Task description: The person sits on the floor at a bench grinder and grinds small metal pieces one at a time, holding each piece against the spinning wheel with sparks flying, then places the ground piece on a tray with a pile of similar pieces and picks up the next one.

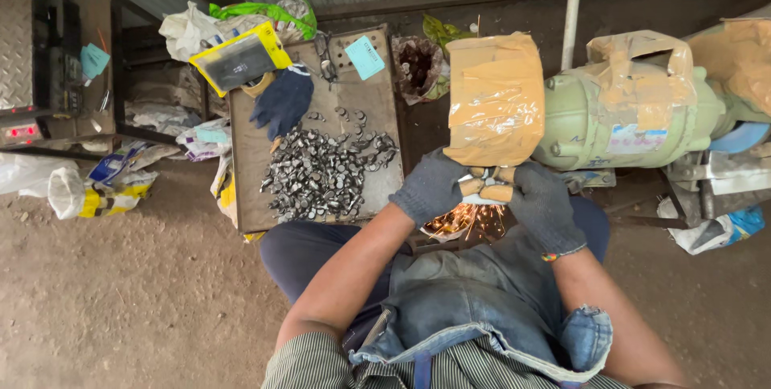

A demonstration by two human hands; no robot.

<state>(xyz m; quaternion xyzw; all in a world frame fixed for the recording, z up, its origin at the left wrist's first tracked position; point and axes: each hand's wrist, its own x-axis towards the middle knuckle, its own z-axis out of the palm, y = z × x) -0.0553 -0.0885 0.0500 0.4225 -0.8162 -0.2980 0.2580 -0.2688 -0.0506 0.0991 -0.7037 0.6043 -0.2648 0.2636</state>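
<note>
Grey knitted gloves cover both hands — the left hand (432,186) and the right hand (544,203) are closed together on a small metal piece (484,190), pressing it up under the cardboard-taped wheel guard (494,98) of a green bench grinder (622,116). Orange sparks (466,219) spray down just below the fingers, above the person's denim apron (474,301). Left of the hands, a flat metal tray (259,204) carries a heap of small dark metal parts (321,174) — a blue glove (283,101) lies at its far end.
</note>
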